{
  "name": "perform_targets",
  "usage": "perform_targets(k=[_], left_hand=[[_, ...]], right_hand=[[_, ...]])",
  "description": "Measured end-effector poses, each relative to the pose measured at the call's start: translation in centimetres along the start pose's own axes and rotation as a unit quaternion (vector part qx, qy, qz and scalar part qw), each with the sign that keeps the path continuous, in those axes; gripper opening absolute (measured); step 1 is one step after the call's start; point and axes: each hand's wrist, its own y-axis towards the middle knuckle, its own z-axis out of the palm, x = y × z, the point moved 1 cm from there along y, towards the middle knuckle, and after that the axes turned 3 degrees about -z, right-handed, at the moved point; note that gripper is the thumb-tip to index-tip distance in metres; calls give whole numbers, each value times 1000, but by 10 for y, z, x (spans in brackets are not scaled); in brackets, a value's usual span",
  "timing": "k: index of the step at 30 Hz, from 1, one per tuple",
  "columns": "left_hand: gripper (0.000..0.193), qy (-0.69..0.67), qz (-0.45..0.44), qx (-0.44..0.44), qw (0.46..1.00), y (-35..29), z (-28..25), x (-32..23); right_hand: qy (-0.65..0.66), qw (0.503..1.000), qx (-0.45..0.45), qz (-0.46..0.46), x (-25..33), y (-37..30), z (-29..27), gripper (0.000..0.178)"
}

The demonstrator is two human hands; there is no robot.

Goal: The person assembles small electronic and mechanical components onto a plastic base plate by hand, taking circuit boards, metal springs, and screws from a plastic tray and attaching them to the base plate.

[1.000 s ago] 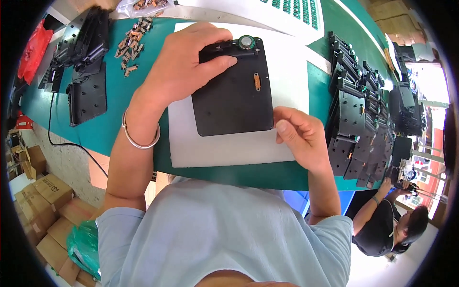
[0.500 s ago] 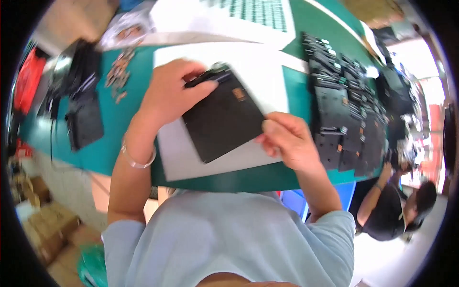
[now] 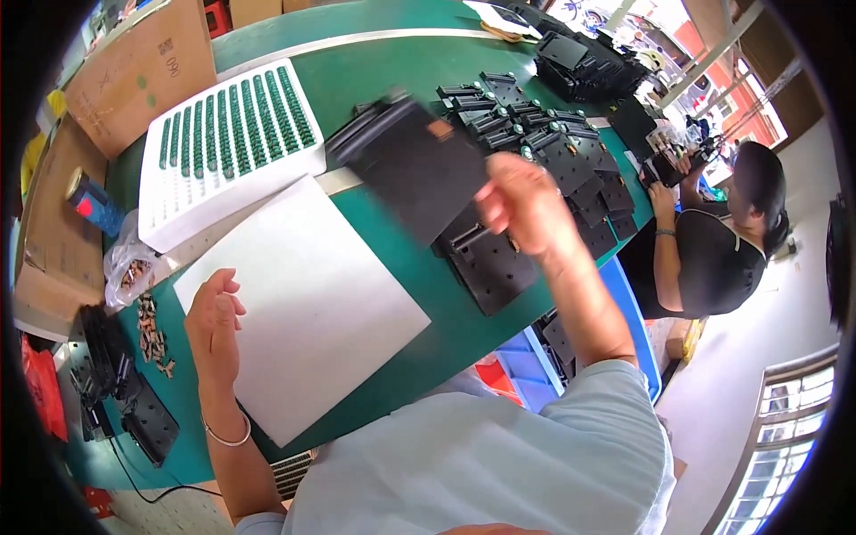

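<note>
My right hand (image 3: 528, 209) grips a flat black plate (image 3: 419, 178) by its right edge, holding it above the table, left of the rows of similar black plates (image 3: 566, 169). The held plate is smeared by motion; a bulky black part runs along its far left edge and a small copper-coloured patch shows near its top right. Below it, another black plate (image 3: 492, 272) lies near the table's front. My left hand (image 3: 216, 330) is empty with loosely bent fingers, over the left side of a white sheet (image 3: 312, 312).
A white foam tray (image 3: 165, 205) with rows of green parts stands beyond the sheet. Small copper-coloured pieces (image 3: 152, 334), a plastic bag (image 3: 129, 267) and black parts (image 3: 147, 415) are at left. Cardboard boxes (image 3: 134, 80) stand behind. A co-worker (image 3: 713, 259) sits at right, near a blue bin (image 3: 526, 361).
My left hand has let go of the plate and moved left. My right hand has carried the plate off the sheet toward the right-hand rows. The view has turned right.
</note>
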Motion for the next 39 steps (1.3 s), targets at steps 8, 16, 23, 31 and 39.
perform_targets(k=[8, 16, 23, 31, 39], left_hand=[[27, 84, -30, 3, 996, 3, 3, 20], [22, 62, -59, 3, 996, 9, 4, 28], [19, 82, -57, 0, 995, 9, 2, 25], [15, 129, 56, -5, 990, 8, 5, 21], [18, 172, 63, -24, 983, 3, 14, 18]], right_hand=[[-50, 948, -307, -67, 21, 32, -261, 22], [-46, 903, -425, 50, 3, 5, -401, 21], [-24, 889, -450, 79, -30, 7, -407, 16], [-128, 909, -395, 18, -39, -24, -502, 30], [-446, 836, -283, -152, 47, 91, -285, 35]])
